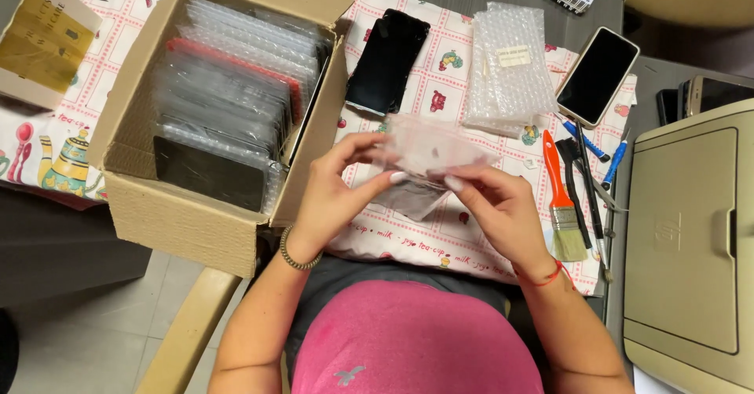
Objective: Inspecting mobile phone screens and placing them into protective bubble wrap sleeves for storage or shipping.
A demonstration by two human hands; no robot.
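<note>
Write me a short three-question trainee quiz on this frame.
1. True or false: both hands, left hand and right hand, hold the small clear plastic bag.
2. What fills the cardboard box? A) bubble-wrapped flat panels B) brushes C) notebooks
3. Which tool with an orange handle lies right of the hands?

Key: 1 true. 2 A. 3 the paintbrush, on the patterned cloth.

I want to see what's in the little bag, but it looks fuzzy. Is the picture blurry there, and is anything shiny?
In the head view, the small clear bag between the left hand and right hand looks soft and hazy, so its contents cannot be told; light glints off the plastic sleeves in the cardboard box; the lighting is even, shadows faint.
</note>
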